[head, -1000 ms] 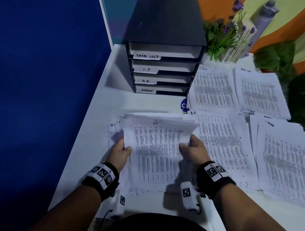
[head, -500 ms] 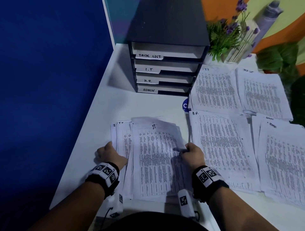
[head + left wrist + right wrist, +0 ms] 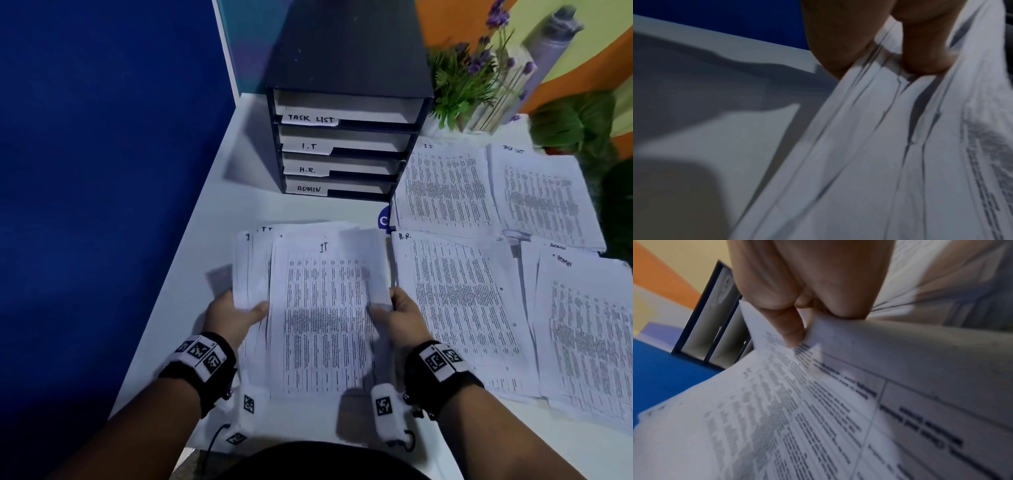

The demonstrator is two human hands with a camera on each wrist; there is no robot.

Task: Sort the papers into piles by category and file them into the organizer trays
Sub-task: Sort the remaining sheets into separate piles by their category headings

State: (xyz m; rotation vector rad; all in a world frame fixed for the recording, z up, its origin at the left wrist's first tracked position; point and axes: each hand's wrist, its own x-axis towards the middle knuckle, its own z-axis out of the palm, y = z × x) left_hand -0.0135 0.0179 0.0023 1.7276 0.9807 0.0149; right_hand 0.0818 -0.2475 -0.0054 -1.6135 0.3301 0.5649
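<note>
A loose stack of printed papers marked "IT" is lifted off the white table in front of me. My left hand grips its left edge, thumb on top; the left wrist view shows the sheets fanned out under my fingers. My right hand pinches the stack's right edge, thumb on the printed sheet. The black organizer stands behind, with trays labelled TASK LIST, I.T, H.R. and ADMIN.
To the right lie sorted piles: H.R., ADMIN, another I.T pile and TASK LIST. A potted lavender plant stands behind them. A blue partition borders the table's left edge.
The stack lay lower and flatter half a second ago with my left hand at its edge; now both hands hold it raised by its sides and more squared.
</note>
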